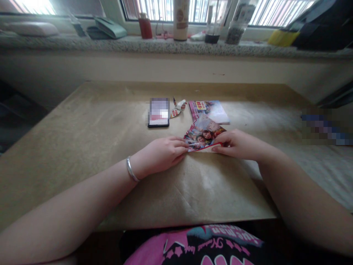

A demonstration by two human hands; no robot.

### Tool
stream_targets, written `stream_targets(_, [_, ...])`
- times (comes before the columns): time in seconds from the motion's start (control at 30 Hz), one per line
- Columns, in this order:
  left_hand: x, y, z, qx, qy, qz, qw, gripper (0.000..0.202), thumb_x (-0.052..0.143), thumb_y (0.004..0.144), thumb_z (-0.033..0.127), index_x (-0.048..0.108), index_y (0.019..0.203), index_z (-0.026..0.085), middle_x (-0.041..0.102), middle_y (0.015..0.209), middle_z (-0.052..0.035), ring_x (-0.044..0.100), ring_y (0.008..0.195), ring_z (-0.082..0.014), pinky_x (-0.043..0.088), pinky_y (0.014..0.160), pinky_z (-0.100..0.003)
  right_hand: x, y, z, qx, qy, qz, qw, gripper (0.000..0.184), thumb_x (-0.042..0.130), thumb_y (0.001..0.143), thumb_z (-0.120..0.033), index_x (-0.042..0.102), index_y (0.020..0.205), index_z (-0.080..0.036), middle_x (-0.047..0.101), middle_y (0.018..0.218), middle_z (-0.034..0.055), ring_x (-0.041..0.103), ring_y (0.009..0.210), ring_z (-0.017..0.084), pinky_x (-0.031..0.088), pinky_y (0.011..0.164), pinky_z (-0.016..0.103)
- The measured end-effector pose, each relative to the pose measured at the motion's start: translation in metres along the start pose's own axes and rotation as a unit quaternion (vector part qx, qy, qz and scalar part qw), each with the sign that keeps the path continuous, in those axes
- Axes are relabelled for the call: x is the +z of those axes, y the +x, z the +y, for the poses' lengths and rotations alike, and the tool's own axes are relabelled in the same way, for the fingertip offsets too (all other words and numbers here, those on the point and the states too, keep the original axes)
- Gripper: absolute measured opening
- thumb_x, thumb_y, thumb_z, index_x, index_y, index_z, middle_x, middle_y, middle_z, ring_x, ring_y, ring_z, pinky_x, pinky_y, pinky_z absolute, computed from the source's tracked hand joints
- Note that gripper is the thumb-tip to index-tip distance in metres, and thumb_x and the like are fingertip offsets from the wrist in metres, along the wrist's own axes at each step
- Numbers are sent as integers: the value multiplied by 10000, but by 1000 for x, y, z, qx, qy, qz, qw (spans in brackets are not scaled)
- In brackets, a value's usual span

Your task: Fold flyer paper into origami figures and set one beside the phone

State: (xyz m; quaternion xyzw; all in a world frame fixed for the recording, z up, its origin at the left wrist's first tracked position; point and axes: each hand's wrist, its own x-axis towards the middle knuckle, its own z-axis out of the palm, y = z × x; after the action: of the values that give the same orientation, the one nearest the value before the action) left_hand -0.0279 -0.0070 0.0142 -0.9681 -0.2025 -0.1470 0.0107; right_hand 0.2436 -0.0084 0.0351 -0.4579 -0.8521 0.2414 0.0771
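Note:
A glossy printed sheet of paper (202, 134) with a colourful picture lies turned at an angle on the table, its near edge folded over to show a pale strip with a red line. My left hand (171, 151) rests flat with fingers stretched out, the tips on the sheet's left corner. At the right corner, my right hand (234, 144) pinches the folded edge between thumb and fingers. Just behind it lies a stack of printed leaflets (211, 110), partly covered by the sheet. A small folded paper figure (178, 108) sits left of the stack.
A phone (158, 114) lies left of the paper figure on the brown table (132, 99). Farther right is a blurred bluish item (325, 129). Along the stone windowsill (116, 45) stand a red bottle (145, 26), a tall pale canister (181, 20), and several other things.

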Motion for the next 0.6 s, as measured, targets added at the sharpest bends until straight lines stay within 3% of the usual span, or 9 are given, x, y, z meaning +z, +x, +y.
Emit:
stream_targets(0.17, [-4, -1, 1, -31, 32, -26, 999, 246, 462, 930, 233, 668, 1014, 128, 698, 957, -107, 657, 929, -188, 567, 811, -315, 1, 1, 2, 99, 28, -33, 994, 273, 501, 835, -396, 635, 690, -207, 605, 569, -5, 516, 504, 132, 348, 479, 257])
stream_targets(0.27, [-7, 0, 1, -24, 56, -26, 998, 287, 451, 937, 228, 631, 1147, 152, 690, 922, -98, 653, 849, -186, 567, 732, -308, 4, 5, 1, 136, 17, -22, 990, 270, 492, 836, -387, 639, 697, -208, 624, 573, -1, 538, 516, 141, 358, 484, 259])
stream_targets(0.37, [-8, 0, 1, 2, 65, -32, 997, 336, 454, 938, 193, 582, 1249, 180, 692, 920, -88, 647, 864, -187, 564, 745, -311, 8, 7, -1, 147, -4, 16, 989, 269, 494, 833, -375, 633, 671, -210, 625, 574, 6, 550, 538, 150, 367, 502, 262])
stream_targets(0.6, [-1, -1, 0, -7, 63, -4, 998, 293, 445, 955, 205, 643, 1167, 167, 700, 944, -86, 634, 863, -167, 557, 759, -290, 11, 8, -1, 143, -59, 58, 986, 203, 546, 810, -356, 662, 740, -206, 663, 657, 25, 547, 569, 149, 358, 518, 260])
